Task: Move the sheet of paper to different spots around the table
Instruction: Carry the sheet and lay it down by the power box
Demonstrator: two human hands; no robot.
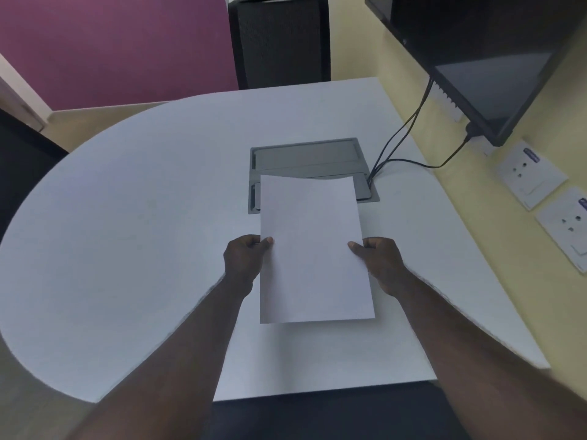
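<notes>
While you pinch the sheet of paper [313,249] at its two side edges, left hand [244,262] and right hand [379,265] each gripping it thumb on top, it looks lifted off the white table [127,233], its far end over the grey cable box [309,157]. Risks: it sags or creases mid-span, or snags the cables [400,144] at the box's right side. Beyond the box: black chair [279,39], maroon wall. Right of it: monitor [482,68], wall sockets [530,176].

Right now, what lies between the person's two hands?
In the head view, the sheet of paper spans the gap: the left hand pinches its left edge, the right hand its right edge. Nothing else sits between them.
</notes>
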